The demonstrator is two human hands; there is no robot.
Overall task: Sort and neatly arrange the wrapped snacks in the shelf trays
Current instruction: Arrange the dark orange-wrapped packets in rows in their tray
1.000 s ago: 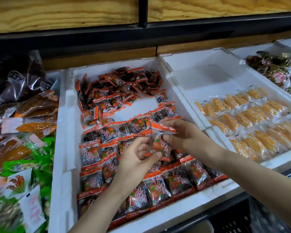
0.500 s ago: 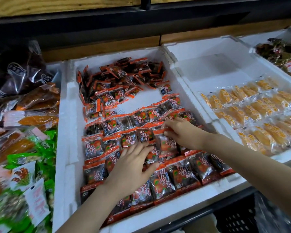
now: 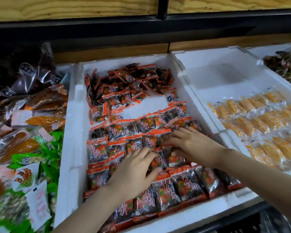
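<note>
A white foam tray (image 3: 74, 132) holds several small red-and-black wrapped snacks. The near ones lie in overlapping rows (image 3: 175, 190); a loose heap (image 3: 133, 81) fills the tray's far end, with a bare patch between. My left hand (image 3: 134, 172) lies flat on the middle rows, fingers fairly straight, touching a packet (image 3: 160, 161). My right hand (image 3: 191, 143) rests beside it, fingertips on a packet with a red top edge (image 3: 151, 140), thumb low against the same row. Whether the thumb pinches a packet is hidden.
To the right, a second foam tray (image 3: 217, 78) holds rows of yellow wrapped snacks (image 3: 259, 121), its far half bare. Further right lies a tray of dark wrapped sweets (image 3: 286, 66). Left are mixed green, orange and dark bags (image 3: 23, 148). A dark shelf (image 3: 141, 27) overhangs.
A second ago both hands held one packet above the rows. They lowered it into the middle row, and now both hands lie flatter on the packets.
</note>
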